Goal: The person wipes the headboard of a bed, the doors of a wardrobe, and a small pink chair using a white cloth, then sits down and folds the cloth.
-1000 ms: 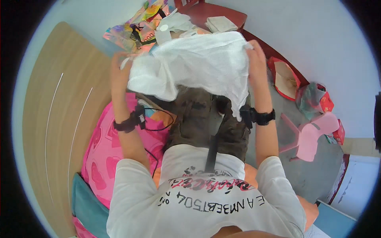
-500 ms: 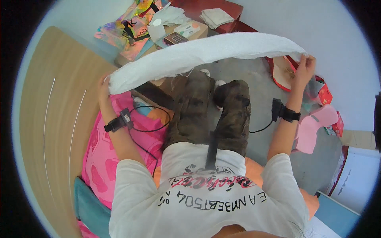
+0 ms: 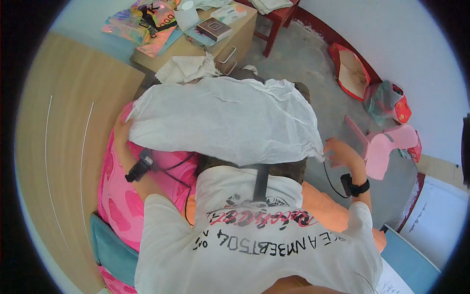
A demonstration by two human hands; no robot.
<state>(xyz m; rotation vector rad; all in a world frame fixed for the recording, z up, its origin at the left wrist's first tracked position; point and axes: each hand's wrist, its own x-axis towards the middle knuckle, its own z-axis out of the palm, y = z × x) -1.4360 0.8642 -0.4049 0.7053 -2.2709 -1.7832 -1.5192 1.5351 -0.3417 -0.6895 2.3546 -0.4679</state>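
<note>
A thin, wrinkled white cloth (image 3: 220, 120) is spread wide across my legs and hides most of my brown trousers. At its left end my left hand (image 3: 121, 130) is closed on the edge, with part of the fingers behind the fabric. My right hand (image 3: 344, 153) is bent at the opposite end, fingertips closed at the cloth's right corner. Just beyond the cloth's far edge lies a crumpled off-white towel (image 3: 186, 68), beside the drawer unit.
A wooden drawer unit (image 3: 240, 36) bears a dark box (image 3: 214, 29) and a shiny bag (image 3: 142, 24). Pink bedding (image 3: 120, 196) lies at my left by a wooden panel (image 3: 73, 147). To the right stand a red bag (image 3: 350, 73) and a pink stool (image 3: 387, 149).
The cloth has come down and nearer from a raised, narrow strip to a broad sheet over my legs. My right hand has moved down and inward; my left hand is slightly lower.
</note>
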